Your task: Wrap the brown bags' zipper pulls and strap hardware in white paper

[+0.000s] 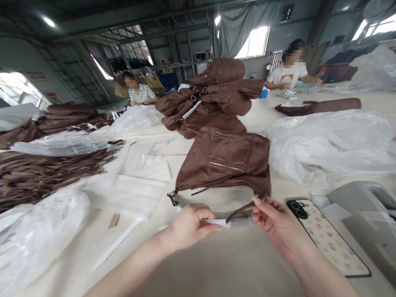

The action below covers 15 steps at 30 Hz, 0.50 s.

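Observation:
A brown leather bag (229,150) with a zipped pocket lies flat in front of me, its strap side towards me. My right hand (272,220) pinches the bag's brown strap (243,209) between thumb and fingers. My left hand (193,225) is closed on a white paper strip (216,223), which meets the strap's lower end; whether it wraps around the strap or only touches it, I cannot tell. A clear plastic piece (241,222) shows between the hands.
Brown bags (213,95) are heaped behind. Clear plastic bags (334,144) lie right, a phone (334,243) and a grey machine (368,206) nearer. Brown straps (46,173) pile up left beside white sheets (133,194). Two people (289,72) work across the table.

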{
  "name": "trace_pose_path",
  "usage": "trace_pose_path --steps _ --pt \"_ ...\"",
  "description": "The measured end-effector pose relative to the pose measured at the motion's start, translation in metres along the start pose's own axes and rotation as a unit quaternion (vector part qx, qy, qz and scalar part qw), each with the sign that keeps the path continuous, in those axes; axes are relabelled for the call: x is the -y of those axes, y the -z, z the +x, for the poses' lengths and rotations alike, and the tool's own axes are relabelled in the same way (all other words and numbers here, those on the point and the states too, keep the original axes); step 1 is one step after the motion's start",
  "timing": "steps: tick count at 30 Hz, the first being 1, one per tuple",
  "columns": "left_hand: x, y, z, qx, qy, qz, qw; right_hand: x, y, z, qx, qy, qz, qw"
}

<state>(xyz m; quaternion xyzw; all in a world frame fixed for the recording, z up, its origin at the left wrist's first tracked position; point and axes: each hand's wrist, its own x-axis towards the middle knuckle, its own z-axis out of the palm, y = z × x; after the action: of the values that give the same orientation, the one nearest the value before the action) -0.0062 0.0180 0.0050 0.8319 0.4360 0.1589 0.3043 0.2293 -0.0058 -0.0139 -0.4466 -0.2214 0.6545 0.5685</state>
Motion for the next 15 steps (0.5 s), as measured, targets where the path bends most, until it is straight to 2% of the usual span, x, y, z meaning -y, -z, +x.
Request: trace_pose_path --steps 3,9,15 --pt "-0.0023 -0.0009 0.0001 -0.001 0.003 0.017 1.000 -0.0010 0.0003 0.0001 0.004 0.007 -0.016 1.000" --pt "-0.0057 -0.0026 0.0001 0.016 0.054 -0.001 0.998 -0.0021 -0.0027 -0.0003 0.005 0.011 -0.056 0.998" --pt "-0.0056 -0.0052 0.0017 0.018 0.061 -0.023 0.998 -0.0089 -0.0087 -0.0017 0.027 -0.011 -0.105 0.994"
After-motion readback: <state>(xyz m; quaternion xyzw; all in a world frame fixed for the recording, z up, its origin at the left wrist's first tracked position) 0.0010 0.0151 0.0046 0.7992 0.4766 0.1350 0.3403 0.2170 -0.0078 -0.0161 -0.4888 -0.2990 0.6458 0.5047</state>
